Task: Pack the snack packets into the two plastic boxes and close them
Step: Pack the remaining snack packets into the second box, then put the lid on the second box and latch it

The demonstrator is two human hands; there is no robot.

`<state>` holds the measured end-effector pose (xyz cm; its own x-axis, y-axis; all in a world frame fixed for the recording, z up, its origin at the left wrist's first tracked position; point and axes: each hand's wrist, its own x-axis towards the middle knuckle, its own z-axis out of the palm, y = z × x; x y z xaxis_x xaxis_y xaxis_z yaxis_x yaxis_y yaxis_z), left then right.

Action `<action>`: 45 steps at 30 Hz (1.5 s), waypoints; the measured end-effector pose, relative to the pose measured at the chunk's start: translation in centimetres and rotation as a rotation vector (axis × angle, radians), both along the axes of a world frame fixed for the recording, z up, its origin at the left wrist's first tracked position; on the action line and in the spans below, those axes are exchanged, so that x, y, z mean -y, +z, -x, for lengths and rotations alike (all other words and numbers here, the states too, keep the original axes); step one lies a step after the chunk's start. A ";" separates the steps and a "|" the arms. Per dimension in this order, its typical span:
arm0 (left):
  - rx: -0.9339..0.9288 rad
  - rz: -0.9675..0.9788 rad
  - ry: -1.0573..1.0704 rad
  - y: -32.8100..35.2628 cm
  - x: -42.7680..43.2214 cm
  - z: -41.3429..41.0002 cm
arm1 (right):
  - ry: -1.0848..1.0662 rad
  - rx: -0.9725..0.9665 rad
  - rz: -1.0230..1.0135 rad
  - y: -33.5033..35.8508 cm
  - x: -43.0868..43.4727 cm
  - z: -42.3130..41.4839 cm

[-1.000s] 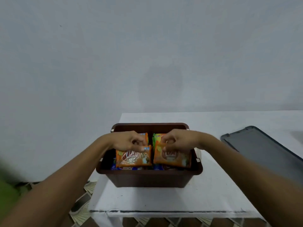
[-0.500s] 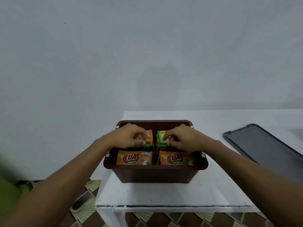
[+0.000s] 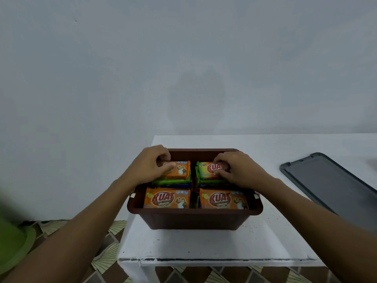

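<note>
Left hand [image 3: 151, 167] and right hand [image 3: 237, 173], fingers curled, pinch far-left packet [image 3: 179, 170] and far-right packet [image 3: 206, 171] in brown box [image 3: 193, 216]; likely light, crinkly, slippery film, so grip edges, press gently.

Packets [image 3: 167, 198] in box [image 3: 193, 218] on table [image 3: 204, 246]; lid [image 3: 330, 180] right of it

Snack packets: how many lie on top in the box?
4: front left, front right, back left in the left hand, back right in the right hand. More lie half-hidden beneath.
</note>
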<state>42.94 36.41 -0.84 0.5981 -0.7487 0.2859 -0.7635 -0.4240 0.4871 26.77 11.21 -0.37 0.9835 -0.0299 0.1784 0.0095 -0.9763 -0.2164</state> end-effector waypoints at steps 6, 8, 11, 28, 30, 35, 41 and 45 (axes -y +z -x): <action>-0.135 0.147 0.093 0.0 0.9 0.7 | -0.023 0.029 -0.001 -0.2 0.8 -0.1; -0.146 0.169 0.108 0.2 2.1 1.4 | -0.033 0.035 -0.002 -0.1 1.9 0.3; -0.152 0.200 0.098 0.2 5.1 3.0 | -0.062 0.025 0.002 0.0 4.8 1.6; 0.096 -0.022 -0.110 3.2 21.4 9.4 | -0.320 0.253 -0.200 -0.9 18.7 12.7; 0.065 -0.013 -0.216 4.3 25.2 11.4 | -0.404 0.263 -0.250 -1.9 20.2 15.6; -0.013 -0.076 -0.446 4.1 35.5 17.2 | -0.735 0.202 -0.346 -5.1 23.2 24.0; 0.040 -0.559 -0.459 0.4 45.5 20.5 | -1.037 0.144 -0.310 -7.8 24.2 31.5; -0.031 -0.755 -0.263 -2.5 48.8 19.7 | -1.099 0.087 -0.342 -8.4 24.1 32.2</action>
